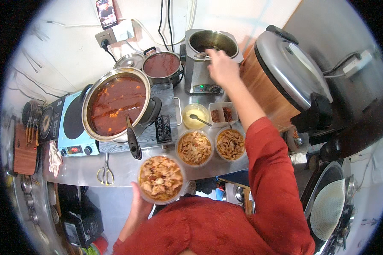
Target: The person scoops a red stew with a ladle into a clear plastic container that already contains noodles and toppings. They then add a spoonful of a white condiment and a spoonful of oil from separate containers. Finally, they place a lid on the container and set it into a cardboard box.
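Counter: bearing two bowls, four to six o'clock
Held bowl: sitting at seven o'clock, left hand gripping its side
Pot: standing at one o'clock, right hand pinching a utensil
Meat: filling all three, seemingly done; remainder not showing

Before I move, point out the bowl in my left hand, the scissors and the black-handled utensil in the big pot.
Bowl (184,180): head view, right side of the rim.
Scissors (106,167): head view, where handles meet blades.
Black-handled utensil (133,143): head view, handle.
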`<state>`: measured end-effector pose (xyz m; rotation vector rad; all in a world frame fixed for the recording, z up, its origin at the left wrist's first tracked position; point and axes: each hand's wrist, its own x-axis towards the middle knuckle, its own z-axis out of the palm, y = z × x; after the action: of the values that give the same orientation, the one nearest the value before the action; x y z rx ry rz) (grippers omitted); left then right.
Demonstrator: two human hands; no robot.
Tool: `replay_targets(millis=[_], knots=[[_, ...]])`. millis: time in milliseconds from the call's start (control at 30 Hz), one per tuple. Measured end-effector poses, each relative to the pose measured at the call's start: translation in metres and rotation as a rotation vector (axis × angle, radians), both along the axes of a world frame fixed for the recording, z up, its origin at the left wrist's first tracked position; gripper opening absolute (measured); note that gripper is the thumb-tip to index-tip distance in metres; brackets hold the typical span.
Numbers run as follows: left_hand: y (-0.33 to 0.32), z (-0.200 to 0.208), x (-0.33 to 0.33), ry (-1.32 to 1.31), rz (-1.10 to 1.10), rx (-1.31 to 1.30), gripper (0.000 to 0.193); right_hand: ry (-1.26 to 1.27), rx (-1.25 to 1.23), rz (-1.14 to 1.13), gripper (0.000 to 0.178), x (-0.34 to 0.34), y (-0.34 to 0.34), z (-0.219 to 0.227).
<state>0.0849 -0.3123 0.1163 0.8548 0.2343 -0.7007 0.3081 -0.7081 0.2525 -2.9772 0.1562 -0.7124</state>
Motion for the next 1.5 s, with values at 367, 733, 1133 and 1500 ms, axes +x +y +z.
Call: replay_targets(millis=[367, 733, 1133, 1500], knots=[[0.091, 0.052, -0.014, 0.107, 0.726, 0.02, 0.088, 0.75, 0.532, -0.277, 0.061, 0.033, -0.08, -0.139], [0.142, 0.133, 0.057, 0.007, 1.067, -0.036, 0.076, 0.565, 0.753, -0.375, 0.062, 0.04, -0.09, -0.195], [0.105, 0.177, 0.155, -0.143, 0.703, -0.081, 0.075, -0.158, -0.182, 0.118, 0.033, 0.021, 0.025, -0.006], [0.022, 0.186, 0.221, -0.275, 0.191, -0.209, 0.079, -0.047, -0.069, 0.038, 0.022, 0.026, -0.032, 0.057]])
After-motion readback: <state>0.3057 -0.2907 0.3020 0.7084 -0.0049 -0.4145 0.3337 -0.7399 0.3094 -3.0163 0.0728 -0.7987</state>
